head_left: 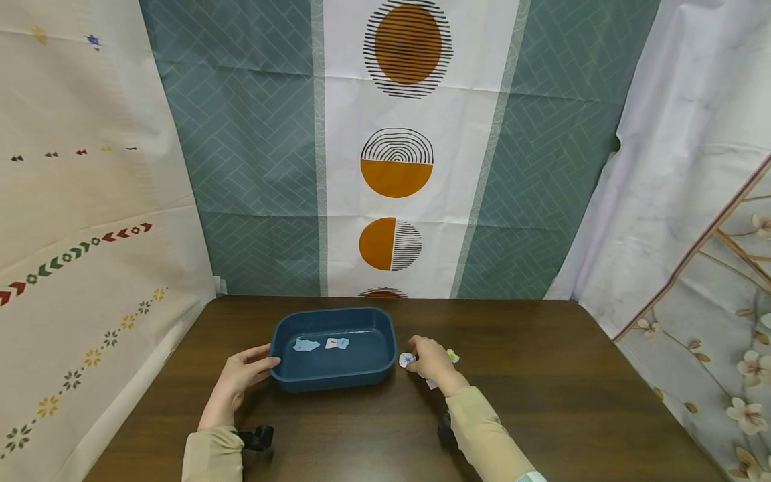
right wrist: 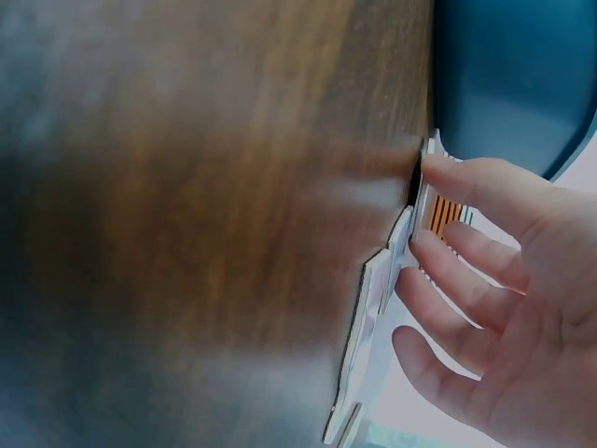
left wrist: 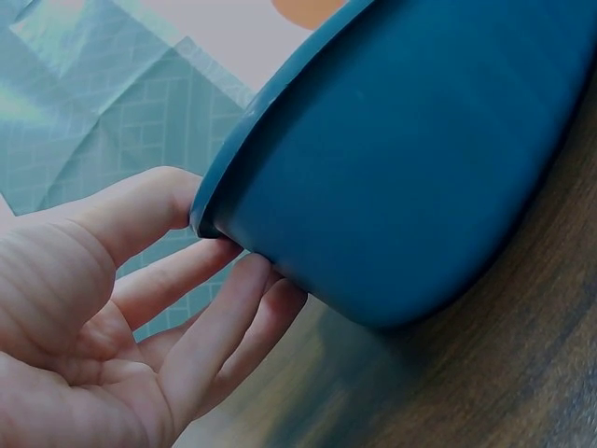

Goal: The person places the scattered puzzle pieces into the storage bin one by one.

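Observation:
A dark blue rectangular plastic tub (head_left: 331, 383) stands on the table, with two flat cutout pieces inside, a light blue one (head_left: 306, 345) and a white-and-blue one (head_left: 337, 343). At its left end my left hand (head_left: 237, 381) grips the rim, thumb on top and fingers beneath, as the left wrist view shows. My right hand (head_left: 434, 361), right of the tub, pinches a white flat cutout with a blue star (head_left: 406, 360) between thumb and fingertip. Beneath and beside this hand lie more thin cutouts (right wrist: 359, 341), partly hidden, one yellow-green (head_left: 453, 356).
The brown wooden table (head_left: 542, 388) reaches to a patterned green and white cloth (head_left: 253, 167) behind it. Patterned cloths also hang at left and right. Dark wrist cameras sit on both forearms, the left one (head_left: 258, 438) close over the table.

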`<state>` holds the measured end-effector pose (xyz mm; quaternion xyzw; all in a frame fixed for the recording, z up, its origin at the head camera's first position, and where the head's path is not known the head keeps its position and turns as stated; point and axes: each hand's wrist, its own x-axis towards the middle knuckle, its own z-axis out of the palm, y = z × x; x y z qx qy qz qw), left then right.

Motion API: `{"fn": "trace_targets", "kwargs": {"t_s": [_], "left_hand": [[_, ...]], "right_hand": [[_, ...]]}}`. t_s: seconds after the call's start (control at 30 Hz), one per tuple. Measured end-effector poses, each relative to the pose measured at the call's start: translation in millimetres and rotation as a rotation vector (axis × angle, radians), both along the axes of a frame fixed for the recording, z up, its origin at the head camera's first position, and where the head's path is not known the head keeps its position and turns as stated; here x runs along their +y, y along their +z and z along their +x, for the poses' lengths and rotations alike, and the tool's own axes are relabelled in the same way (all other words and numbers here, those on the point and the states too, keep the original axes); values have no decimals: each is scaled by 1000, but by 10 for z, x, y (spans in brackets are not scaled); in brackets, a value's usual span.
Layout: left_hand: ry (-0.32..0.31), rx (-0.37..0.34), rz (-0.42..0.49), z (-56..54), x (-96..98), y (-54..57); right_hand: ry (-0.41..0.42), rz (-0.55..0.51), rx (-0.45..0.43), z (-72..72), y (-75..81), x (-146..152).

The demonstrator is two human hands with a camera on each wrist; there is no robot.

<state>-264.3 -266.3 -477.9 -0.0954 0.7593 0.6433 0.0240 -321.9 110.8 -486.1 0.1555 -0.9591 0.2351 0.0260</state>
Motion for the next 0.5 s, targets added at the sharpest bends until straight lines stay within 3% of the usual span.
{"fn": "trace_targets", "kwargs": {"t_s": [0.2,0.5], "left_hand": [[5,-7,-1,0,5,2],[1,-4,-1,7,4,-2]], "right_hand": [[-20,-82,-49,7,14,30],[-36,-174,-45,11,85,89]]}}
